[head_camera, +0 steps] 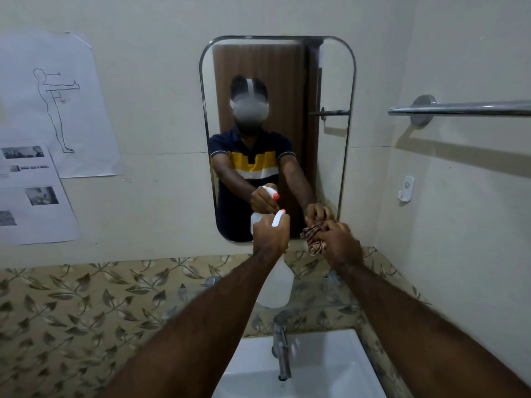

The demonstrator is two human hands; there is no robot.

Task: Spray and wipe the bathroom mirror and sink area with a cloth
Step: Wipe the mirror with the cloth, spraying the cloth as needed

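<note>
While my left hand (pixel 270 234) grips the translucent white plastic spray bottle (pixel 276 285) by its neck, nozzle aimed at the rounded, metal-framed wall mirror (pixel 330 81), my right hand (pixel 340 244) presses a bunched brown patterned cloth (pixel 314 239) to the glass's lower right corner.

Fingers of both hands are closed around their loads. The bottle looks light but could slip when wet, best held at the neck by the trigger; the cloth is soft and limp, so I keep it wadded. Below waits the white ceramic sink (pixel 330 366).
</note>
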